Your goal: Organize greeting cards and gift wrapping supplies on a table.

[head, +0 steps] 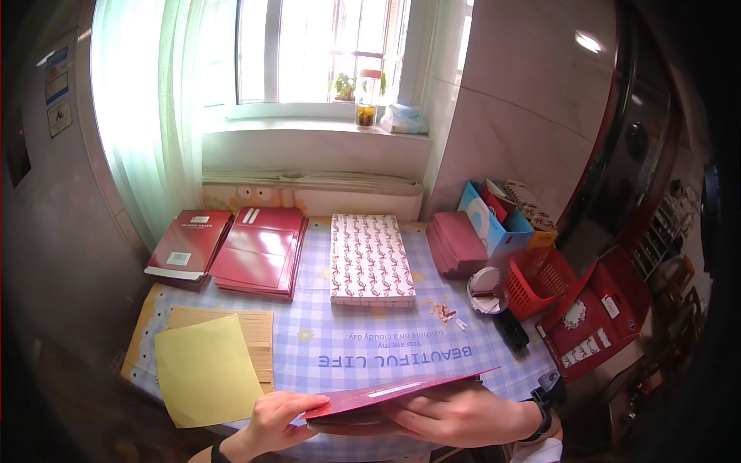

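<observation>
Before me, at the table's near edge, a flat dark red cardboard piece [399,391] with a white strip on top is held tilted. My left hand [278,419] pinches its left end, thumb below and fingers on top. My right hand [457,411] has its fingers beneath or inside the piece, partly hidden by it. Left of my left hand lies a yellow paper sheet [208,370] over tan cardboard strips [257,335]. Farther back stand stacks of red folders [260,249] and red printed packets [191,237], and a stack of patterned white sheets or boxes [372,257].
On the right are a dark red paper stack [456,243], a blue box [501,231], a red plastic basket [538,283], a round container [486,292], a black stapler-like object [510,330] and an open red box [602,318]. Small scraps [444,312] lie on the checked tablecloth [324,341].
</observation>
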### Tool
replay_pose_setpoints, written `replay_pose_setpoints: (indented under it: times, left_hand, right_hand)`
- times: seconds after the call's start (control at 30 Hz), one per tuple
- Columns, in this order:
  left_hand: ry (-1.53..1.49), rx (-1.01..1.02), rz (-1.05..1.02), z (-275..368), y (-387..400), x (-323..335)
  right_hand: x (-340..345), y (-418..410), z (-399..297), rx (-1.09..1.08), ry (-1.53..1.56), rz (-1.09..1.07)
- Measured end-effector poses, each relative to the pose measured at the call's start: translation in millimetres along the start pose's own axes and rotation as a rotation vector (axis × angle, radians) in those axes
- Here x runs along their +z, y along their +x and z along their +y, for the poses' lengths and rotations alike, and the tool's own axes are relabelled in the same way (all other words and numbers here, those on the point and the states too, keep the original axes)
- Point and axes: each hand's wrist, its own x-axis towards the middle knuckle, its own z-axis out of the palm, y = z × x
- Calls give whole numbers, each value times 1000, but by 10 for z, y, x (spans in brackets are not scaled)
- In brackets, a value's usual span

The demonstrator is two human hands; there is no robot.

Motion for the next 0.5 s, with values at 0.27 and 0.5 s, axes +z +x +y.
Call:
replay_pose_setpoints:
  times: [0.27, 0.5]
  left_hand:
    - [-3, 14, -4, 9, 1, -15]
    - [-26, 24, -9, -2, 15, -14]
  right_hand:
    - [54, -2, -27, -45, -217, -92]
    - [67, -19, 14, -114, -105, -12]
